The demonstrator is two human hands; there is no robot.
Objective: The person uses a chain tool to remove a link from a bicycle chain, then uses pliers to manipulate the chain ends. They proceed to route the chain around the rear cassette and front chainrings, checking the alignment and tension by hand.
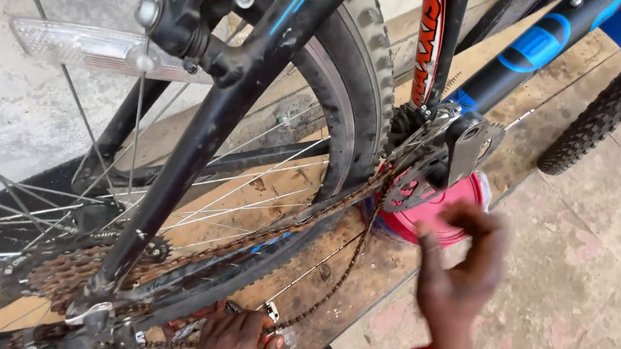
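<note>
A black bicycle frame (212,117) with blue trim stands over wooden planks. Its rusty chain (308,211) runs from the rear cogs (63,274) to the front chainring (415,189). At the bottom edge my left hand (233,337) is closed on a red-handled tool, by the lower run of chain near the rear derailleur. My right hand (461,265) is blurred, fingers apart, holding nothing, just below the chainring and the crank (469,145). A red round lid (439,213) lies behind the chainring.
The rear wheel's spokes and white reflector (93,46) fill the left. A knobby rear tyre (365,69) sits at centre, and a second knobby tyre (606,108) stands at the right. Wooden planks (362,273) cross a concrete floor (580,273).
</note>
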